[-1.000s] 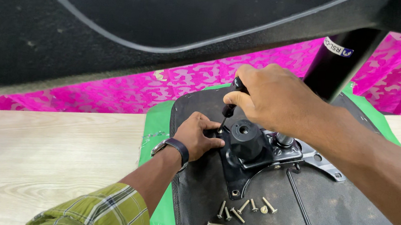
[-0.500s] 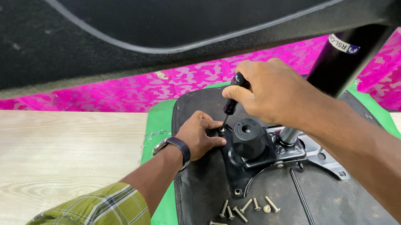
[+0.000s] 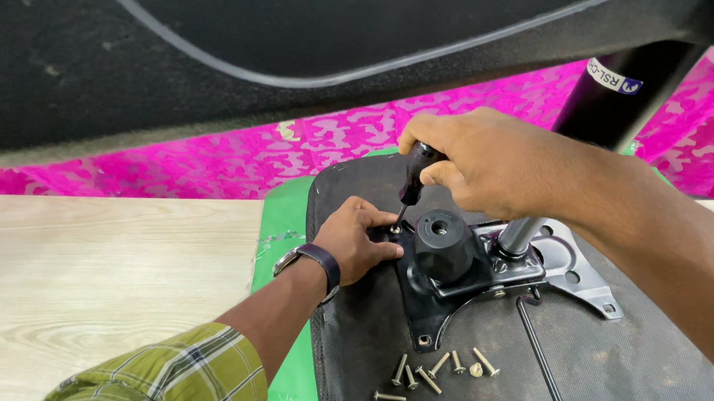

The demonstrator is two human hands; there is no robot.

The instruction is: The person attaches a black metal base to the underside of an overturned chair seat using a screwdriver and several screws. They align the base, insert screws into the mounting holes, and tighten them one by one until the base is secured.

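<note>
Right hand [image 3: 487, 162] has its grip wrapped tight round the black handle of a screwdriver [image 3: 413, 180], tip standing nearly upright on a screw [image 3: 395, 229] at the corner of the black metal plate [image 3: 447, 278]; left hand [image 3: 357, 241] lies flat beside that corner, fingertips touching the plate edge right by the screw, grip not closed on anything that I can see; the plate sits on the underside of a black chair seat [image 3: 624, 374], which lies on a green mat [image 3: 283, 219] on the pale wood bench [image 3: 79, 276].

My guess on handling: screwdriver is light and stiff, the handle looks a bit slick, so a full palm wrap high on the handle is the way; the plate looks like heavy pressed steel, rigid, won't flex; best steadied by pressing on its flat rim; the seat fabric is soft and gives a little underneath.

Loose screws [image 3: 436, 375] lie in a small pile on the seat near the plate's front point; tiny, easy to roll off; pinch them by the head.
</note>
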